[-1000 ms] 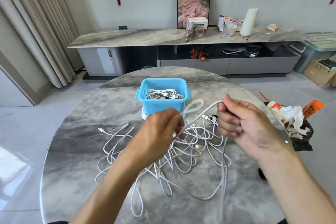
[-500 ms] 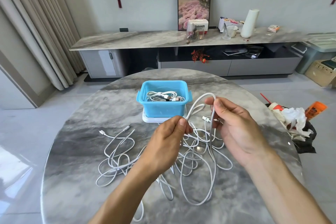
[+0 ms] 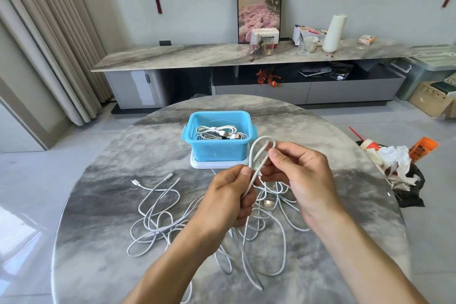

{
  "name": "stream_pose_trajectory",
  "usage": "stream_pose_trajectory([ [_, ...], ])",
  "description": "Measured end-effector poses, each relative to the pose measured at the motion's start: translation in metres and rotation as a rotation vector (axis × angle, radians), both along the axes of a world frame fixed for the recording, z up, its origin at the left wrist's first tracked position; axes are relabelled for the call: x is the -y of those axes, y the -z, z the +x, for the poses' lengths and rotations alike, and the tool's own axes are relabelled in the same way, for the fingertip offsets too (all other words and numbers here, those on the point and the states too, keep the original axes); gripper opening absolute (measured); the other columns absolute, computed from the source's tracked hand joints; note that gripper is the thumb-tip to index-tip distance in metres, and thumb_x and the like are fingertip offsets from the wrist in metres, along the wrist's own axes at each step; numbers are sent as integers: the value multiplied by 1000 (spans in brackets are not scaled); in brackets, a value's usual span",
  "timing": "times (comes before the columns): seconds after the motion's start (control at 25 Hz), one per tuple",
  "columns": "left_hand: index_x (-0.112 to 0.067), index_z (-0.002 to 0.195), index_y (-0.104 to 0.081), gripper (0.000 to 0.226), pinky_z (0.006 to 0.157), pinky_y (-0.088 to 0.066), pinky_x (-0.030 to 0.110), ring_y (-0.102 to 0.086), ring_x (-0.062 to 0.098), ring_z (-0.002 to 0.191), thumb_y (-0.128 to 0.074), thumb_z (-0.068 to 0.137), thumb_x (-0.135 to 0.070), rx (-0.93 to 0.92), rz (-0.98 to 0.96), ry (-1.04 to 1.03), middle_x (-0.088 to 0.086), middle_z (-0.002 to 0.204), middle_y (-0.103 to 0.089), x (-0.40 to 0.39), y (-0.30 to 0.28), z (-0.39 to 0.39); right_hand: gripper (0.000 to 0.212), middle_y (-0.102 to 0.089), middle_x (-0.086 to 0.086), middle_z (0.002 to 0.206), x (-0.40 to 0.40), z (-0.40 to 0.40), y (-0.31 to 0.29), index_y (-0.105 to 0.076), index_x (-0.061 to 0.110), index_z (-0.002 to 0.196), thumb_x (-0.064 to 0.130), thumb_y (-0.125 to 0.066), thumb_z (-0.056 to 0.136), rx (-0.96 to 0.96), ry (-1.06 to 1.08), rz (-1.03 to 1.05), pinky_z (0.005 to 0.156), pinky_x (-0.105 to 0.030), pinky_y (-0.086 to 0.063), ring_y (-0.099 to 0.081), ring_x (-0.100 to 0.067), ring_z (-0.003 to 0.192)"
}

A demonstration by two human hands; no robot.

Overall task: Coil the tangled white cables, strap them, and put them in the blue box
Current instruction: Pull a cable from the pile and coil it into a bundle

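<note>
Forming a first loop, head view: left hand (image 3: 228, 196) pinches the white cable (image 3: 256, 155) low, right hand (image 3: 299, 175) pinches its top, keeping it clear of the tangle (image 3: 167, 212) on the bench (image 3: 103, 205). Blue box (image 3: 218, 139) sits beyond, holding coiled cables.

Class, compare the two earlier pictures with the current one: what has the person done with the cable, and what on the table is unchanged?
The right hand has come in toward the left hand, folding the stretched white cable into a narrow loop above the left thumb. Both hands still grip it. The blue box with its coiled cables and the tangled pile on the table stay as they were.
</note>
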State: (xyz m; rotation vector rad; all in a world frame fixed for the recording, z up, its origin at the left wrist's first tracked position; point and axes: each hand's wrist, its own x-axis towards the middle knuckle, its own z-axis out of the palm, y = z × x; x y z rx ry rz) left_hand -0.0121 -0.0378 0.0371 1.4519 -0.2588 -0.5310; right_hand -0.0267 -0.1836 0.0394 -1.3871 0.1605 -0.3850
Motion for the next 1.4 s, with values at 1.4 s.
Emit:
stream_pose_trajectory([
  [1.4, -17, 77, -47, 27, 37, -15, 11, -13, 4, 42, -45, 96, -35, -262, -271, 178, -6, 54, -18, 16, 4, -12, 40, -51, -5, 62, -9, 3, -1, -64, 13, 113, 46, -47, 97, -49, -178, 588, 62, -37, -45, -56, -19, 55],
])
